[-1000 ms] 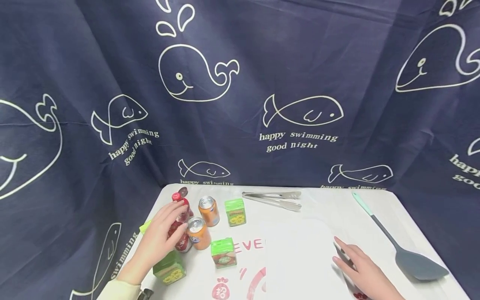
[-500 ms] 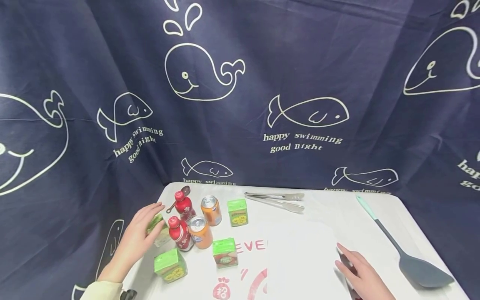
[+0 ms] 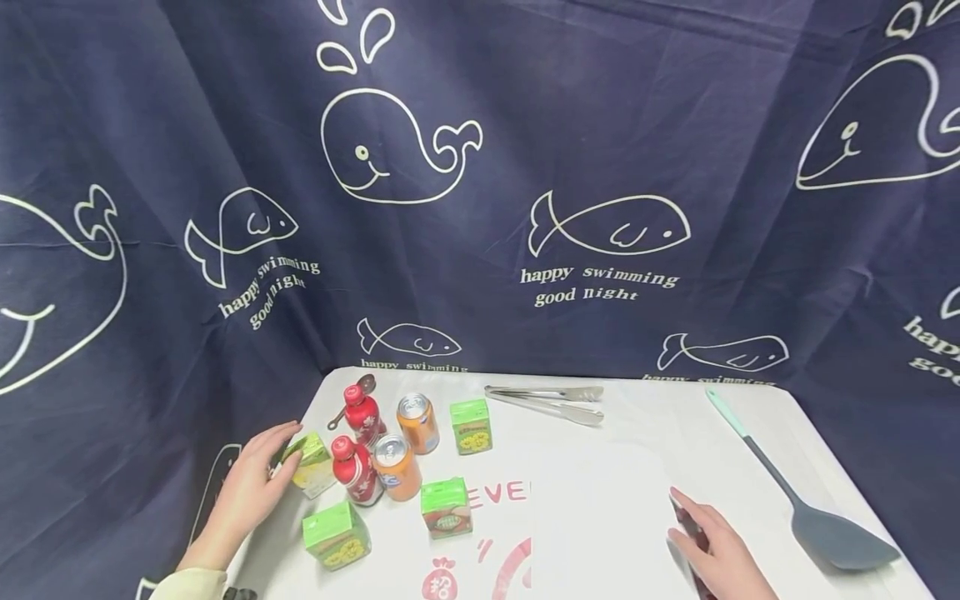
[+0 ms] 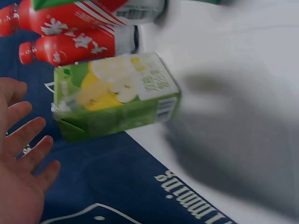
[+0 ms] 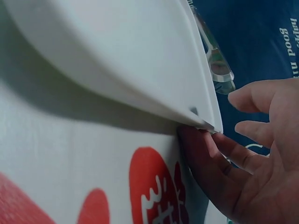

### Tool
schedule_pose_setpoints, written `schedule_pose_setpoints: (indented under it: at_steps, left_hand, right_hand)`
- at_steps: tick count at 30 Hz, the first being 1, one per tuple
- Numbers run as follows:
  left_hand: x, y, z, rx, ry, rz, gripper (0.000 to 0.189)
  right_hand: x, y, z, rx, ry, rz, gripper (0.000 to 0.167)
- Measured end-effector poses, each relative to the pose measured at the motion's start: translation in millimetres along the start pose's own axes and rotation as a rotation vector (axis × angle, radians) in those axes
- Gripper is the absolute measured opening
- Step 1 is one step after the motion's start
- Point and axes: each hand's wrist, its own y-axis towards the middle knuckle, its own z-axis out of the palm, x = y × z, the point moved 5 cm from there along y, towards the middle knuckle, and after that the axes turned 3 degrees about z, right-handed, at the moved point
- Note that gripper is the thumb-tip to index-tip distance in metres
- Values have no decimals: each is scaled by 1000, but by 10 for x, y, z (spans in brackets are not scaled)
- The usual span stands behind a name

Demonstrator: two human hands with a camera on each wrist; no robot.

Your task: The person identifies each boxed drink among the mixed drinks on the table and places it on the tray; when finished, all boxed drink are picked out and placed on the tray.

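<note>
My left hand (image 3: pixel 249 483) is beside a green and yellow juice carton (image 3: pixel 311 467) at the table's left edge. The left wrist view shows its fingers (image 4: pixel 32 156) spread and apart from the carton (image 4: pixel 117 98). Close by stand two red bottles (image 3: pixel 356 471) (image 3: pixel 363 417), two orange drink cans (image 3: pixel 397 471) (image 3: pixel 417 425) and more green cartons (image 3: pixel 337 533) (image 3: pixel 446 508) (image 3: pixel 471 427). My right hand (image 3: pixel 716 546) is at the right edge of a white board or tray (image 3: pixel 600 517). In the right wrist view its fingertips (image 5: pixel 187 137) touch the rim; their far side is hidden.
Metal tongs (image 3: pixel 547 402) lie along the back of the table. A turner (image 3: pixel 840 533) with a mint handle lies at the right. A dark spoon (image 3: pixel 366 384) is behind the bottles. A navy curtain (image 3: pixel 480 167) hangs behind the table.
My left hand has drawn back leftward from over the red bottles to the side of the carton, uncovering both bottles. The right hand stays at the white edge.
</note>
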Motion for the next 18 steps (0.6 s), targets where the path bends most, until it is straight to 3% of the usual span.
schedule_pose_setpoints:
  at_steps: [11,18]
  left_hand:
    - [261,-135,85,28,-44,-80,40]
    - [315,-178,129,45,-51,-152,39]
  right_hand:
    - [-24,-37,54,13,64,-1,64]
    - [-78,-63,75,-51,192,-60,57]
